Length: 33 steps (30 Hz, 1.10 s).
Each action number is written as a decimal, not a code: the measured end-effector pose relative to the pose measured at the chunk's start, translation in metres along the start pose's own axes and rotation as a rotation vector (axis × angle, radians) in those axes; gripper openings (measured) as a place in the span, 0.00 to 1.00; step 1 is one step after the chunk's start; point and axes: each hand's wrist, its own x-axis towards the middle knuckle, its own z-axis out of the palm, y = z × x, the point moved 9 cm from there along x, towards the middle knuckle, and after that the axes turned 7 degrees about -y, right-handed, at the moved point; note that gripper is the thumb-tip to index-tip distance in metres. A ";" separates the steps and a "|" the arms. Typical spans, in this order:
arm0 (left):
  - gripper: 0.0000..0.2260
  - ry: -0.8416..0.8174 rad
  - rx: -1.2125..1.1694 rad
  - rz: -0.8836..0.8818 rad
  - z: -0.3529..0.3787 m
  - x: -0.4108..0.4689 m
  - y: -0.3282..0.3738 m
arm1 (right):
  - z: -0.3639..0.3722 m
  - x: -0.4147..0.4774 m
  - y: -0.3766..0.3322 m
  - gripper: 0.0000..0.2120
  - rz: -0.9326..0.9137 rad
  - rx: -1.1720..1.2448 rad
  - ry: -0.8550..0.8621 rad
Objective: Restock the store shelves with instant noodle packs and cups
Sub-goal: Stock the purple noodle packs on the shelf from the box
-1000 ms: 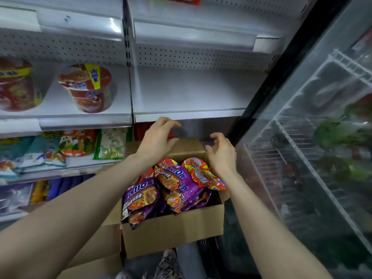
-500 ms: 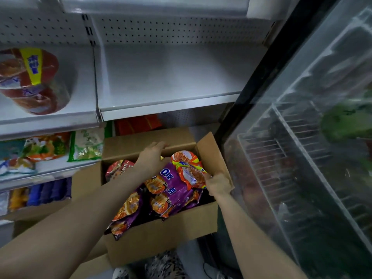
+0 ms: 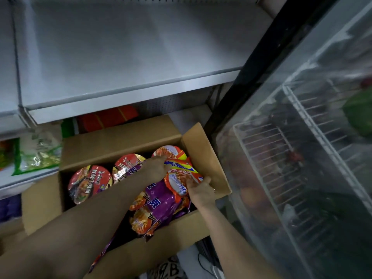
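Observation:
An open cardboard box (image 3: 120,141) stands below the white shelf (image 3: 124,57). It holds three red noodle cups (image 3: 88,182) along its far and left side, and purple multi-packs (image 3: 161,200) nearer me. On top lies an orange noodle pack (image 3: 179,178). My left hand (image 3: 157,168) reaches across the box and grips that pack's upper left edge. My right hand (image 3: 201,190) grips its lower right edge, next to the box's right flap. The lower layers of the box are hidden.
A glass-door fridge (image 3: 302,158) with wire racks stands close on the right, its black frame by the box. Green packs (image 3: 38,152) and red packs (image 3: 108,117) lie on the lower shelf behind the box. A second cardboard box (image 3: 38,208) sits at the left.
Both hands dropped from the box's far flap into the box and took hold of the orange pack. My view tilted down, bringing the cups at the left into sight.

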 end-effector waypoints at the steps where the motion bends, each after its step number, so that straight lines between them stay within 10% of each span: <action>1: 0.24 -0.019 -0.001 -0.014 0.003 0.006 -0.002 | 0.000 0.000 -0.003 0.27 -0.014 0.016 0.001; 15: 0.30 0.021 -0.366 -0.180 -0.026 -0.034 -0.034 | -0.023 -0.020 -0.058 0.28 -0.310 0.312 0.010; 25: 0.11 0.284 -0.956 -0.071 -0.087 -0.145 -0.055 | -0.035 -0.102 -0.119 0.27 -0.579 0.364 -0.043; 33: 0.21 0.557 -0.638 0.149 -0.157 -0.244 -0.028 | -0.054 -0.175 -0.161 0.29 -0.803 0.313 0.095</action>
